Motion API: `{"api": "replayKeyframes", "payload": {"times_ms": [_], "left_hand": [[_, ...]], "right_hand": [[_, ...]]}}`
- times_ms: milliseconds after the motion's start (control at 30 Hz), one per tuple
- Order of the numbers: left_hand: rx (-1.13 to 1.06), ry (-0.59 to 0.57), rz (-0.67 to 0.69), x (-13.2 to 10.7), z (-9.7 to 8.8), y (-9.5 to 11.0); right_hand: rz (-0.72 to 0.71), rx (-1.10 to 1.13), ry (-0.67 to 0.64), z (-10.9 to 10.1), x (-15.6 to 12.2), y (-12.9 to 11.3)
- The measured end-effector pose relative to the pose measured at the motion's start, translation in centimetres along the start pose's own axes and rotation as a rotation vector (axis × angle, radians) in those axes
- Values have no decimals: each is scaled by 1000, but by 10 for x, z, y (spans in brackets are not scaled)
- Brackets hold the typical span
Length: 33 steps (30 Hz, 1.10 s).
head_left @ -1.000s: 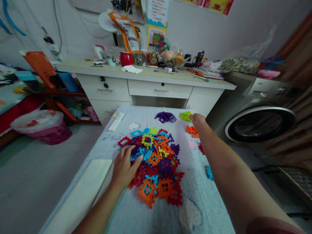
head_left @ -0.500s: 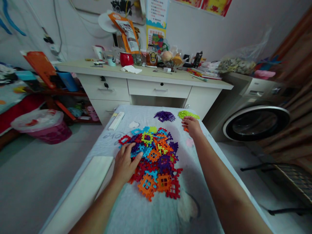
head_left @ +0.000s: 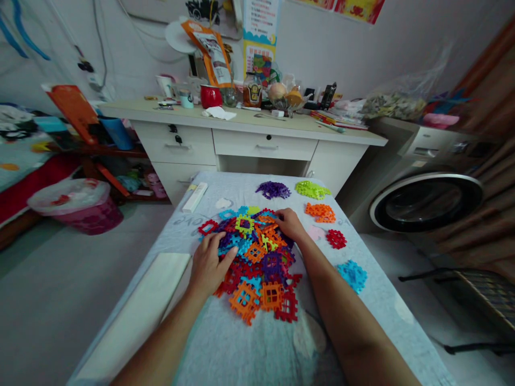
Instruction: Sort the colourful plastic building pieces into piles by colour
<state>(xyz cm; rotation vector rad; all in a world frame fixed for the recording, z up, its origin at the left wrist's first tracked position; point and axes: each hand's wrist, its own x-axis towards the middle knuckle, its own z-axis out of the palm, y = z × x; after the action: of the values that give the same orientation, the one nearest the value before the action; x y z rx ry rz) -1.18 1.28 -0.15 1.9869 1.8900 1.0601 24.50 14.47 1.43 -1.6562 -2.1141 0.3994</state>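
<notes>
A mixed pile of plastic interlocking building pieces (head_left: 254, 253), in red, orange, purple, blue and yellow-green, lies mid-table. My left hand (head_left: 211, 262) rests against its left side, fingers and thumb spread. At the pile's upper right, my right hand (head_left: 290, 224) has its fingers bent down onto the pieces; what they pinch, if anything, is unclear. Single-colour heaps lie beyond and right of the pile: purple pieces (head_left: 273, 190), yellow-green pieces (head_left: 313, 189), orange pieces (head_left: 320, 213), red pieces (head_left: 336, 239) and blue pieces (head_left: 352, 275).
A pale cloth covers the table (head_left: 322, 343). On its left are a long white board (head_left: 137, 316) and a small white box (head_left: 195, 197). Behind stands a white desk (head_left: 263, 145) with jars and packets. A washing machine (head_left: 422, 177) is right; a pink bin (head_left: 80, 209) is left.
My right hand has come back from the yellow-green and orange heaps to the upper right of the mixed pile. My left hand stays at the pile's left side.
</notes>
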Motion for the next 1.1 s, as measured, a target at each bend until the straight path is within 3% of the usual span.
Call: {"api": "replayKeyframes", "payload": {"times_ms": [100,600,767,1100], "left_hand": [[11,1,-1,0,1,0],[2,0,-13,0,0,2],[-5,3,-8,0,0,2],[-13,19,-10,0,-1,3]], "right_hand": [[35,-10,49,5,0,2],[-75,265,-18,1,-6,6],[-228,237,55,0,-7,6],[-410,217,14,10,-3,1]]}}
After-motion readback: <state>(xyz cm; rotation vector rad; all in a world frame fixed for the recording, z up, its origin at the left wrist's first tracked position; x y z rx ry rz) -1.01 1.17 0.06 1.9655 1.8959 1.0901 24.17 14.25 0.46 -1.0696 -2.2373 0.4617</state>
